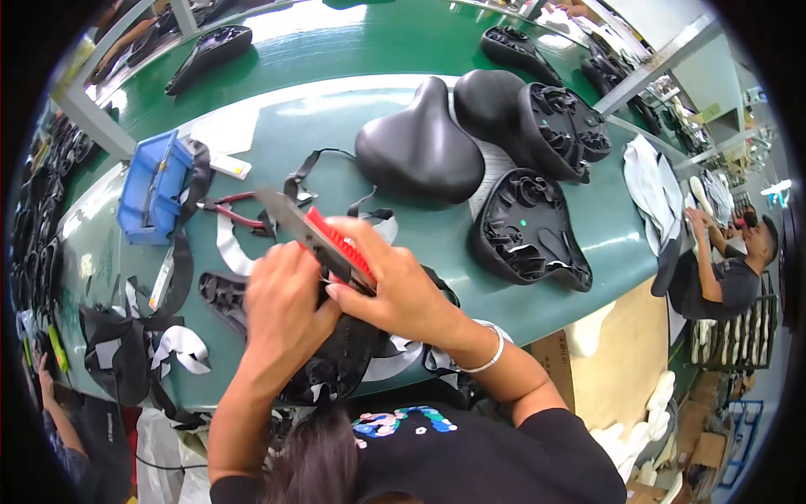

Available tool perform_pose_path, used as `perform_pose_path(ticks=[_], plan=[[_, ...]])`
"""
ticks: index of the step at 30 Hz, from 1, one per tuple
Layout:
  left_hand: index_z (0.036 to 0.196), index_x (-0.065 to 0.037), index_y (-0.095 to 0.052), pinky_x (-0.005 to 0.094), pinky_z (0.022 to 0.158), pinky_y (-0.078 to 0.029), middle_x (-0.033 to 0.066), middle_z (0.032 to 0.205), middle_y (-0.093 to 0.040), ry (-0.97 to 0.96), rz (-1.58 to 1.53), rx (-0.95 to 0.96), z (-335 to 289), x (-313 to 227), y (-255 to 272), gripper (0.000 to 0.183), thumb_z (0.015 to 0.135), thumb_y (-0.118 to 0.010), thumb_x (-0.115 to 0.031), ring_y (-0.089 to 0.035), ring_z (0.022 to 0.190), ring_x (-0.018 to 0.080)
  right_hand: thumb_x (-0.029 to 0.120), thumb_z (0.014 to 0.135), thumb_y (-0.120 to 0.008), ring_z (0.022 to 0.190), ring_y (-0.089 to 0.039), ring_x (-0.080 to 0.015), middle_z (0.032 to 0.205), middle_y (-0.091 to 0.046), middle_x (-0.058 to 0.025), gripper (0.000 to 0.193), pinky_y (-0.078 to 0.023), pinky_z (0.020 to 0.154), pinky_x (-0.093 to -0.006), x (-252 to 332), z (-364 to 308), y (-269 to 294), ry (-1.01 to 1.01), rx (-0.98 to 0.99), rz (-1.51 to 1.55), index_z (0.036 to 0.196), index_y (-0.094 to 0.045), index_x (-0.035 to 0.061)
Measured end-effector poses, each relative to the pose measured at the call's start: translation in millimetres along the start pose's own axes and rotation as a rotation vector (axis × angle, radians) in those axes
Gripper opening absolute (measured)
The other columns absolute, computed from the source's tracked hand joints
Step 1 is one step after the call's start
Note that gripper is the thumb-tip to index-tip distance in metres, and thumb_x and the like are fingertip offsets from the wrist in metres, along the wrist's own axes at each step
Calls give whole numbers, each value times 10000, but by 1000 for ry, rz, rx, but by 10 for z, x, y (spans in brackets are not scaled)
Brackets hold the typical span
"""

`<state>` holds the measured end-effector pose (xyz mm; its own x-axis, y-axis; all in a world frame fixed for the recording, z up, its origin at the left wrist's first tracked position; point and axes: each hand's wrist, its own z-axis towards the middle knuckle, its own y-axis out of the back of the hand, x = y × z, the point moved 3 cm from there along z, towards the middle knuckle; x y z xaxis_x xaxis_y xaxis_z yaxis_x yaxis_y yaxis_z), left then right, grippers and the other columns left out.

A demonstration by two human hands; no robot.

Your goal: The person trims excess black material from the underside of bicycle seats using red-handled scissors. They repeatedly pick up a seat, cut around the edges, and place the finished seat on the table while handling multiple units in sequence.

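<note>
A black bicycle saddle point(340, 357) lies upside down in front of me at the near table edge, partly covered by my hands. My left hand point(285, 294) is closed at its upper part, fingers curled down over the edge; what lies under the fingertips is hidden. My right hand point(395, 286) is wrapped round a hand tool point(340, 244) with a ribbed red grip and a flat grey metal body, tilted up to the left above the saddle. Just beyond my left hand lie red-handled pliers point(231, 210). Black and white strips of material lie around them.
Beyond my hands stand finished black saddles point(420, 147) and an upturned saddle point(533, 227). A blue bin point(151, 189) sits at the left on the green table point(613, 231). Black cover pieces point(117, 349) lie near left. A co-worker point(726, 265) is at the right; another person's arm point(54, 403) shows at the left.
</note>
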<state>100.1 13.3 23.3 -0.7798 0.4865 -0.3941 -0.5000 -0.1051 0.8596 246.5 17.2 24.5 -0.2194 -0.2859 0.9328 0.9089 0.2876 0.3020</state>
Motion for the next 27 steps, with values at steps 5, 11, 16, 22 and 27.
perform_pose_path(ticks=[5, 11, 16, 22, 27], plan=[[680, -28, -582, 388, 666, -356, 114, 673, -540, 39, -211, 99, -17, 216, -106, 262, 827, -653, -232, -525, 685, 285, 168, 838, -682, 1047, -627, -329, 1212, -609, -159, 562, -531, 802, -372, -152, -369, 378, 55, -47, -284, 1349, -465, 84], [643, -20, -560, 380, 681, -323, 125, 618, -513, 131, -377, 266, -52, 311, -133, 327, 850, -629, -264, -494, 628, 283, 145, 807, -695, 504, -519, -215, 691, -560, -71, 564, -440, 460, -335, -243, -536, 430, 148, 181, -705, 1341, -515, 159], [618, -31, -536, 341, 674, -336, 58, 537, -470, 422, -705, 281, -5, 313, -160, 326, 860, -611, -237, -462, 573, 206, 154, 790, -706, 479, -463, -231, 602, -423, -60, 627, -378, 439, -357, -108, -542, 248, 64, 263, -894, 1374, -478, 167], [666, -64, -614, 228, 638, -355, -40, 603, -493, 652, -1705, -236, -61, 597, -154, 243, 856, -627, -215, -460, 682, 42, 123, 806, -690, 506, -523, -269, 631, -529, -85, 609, -409, 471, -379, 39, -885, 158, -133, 200, -874, 1374, -475, 167], [777, -65, -668, 204, 633, -335, -7, 697, -613, 602, -1276, -81, -28, 360, -26, 224, 893, -587, -238, -475, 688, 32, 103, 808, -681, 589, -579, -263, 778, -607, -92, 517, -443, 522, -353, 90, -633, 325, -40, 99, -764, 1305, -546, 143]])
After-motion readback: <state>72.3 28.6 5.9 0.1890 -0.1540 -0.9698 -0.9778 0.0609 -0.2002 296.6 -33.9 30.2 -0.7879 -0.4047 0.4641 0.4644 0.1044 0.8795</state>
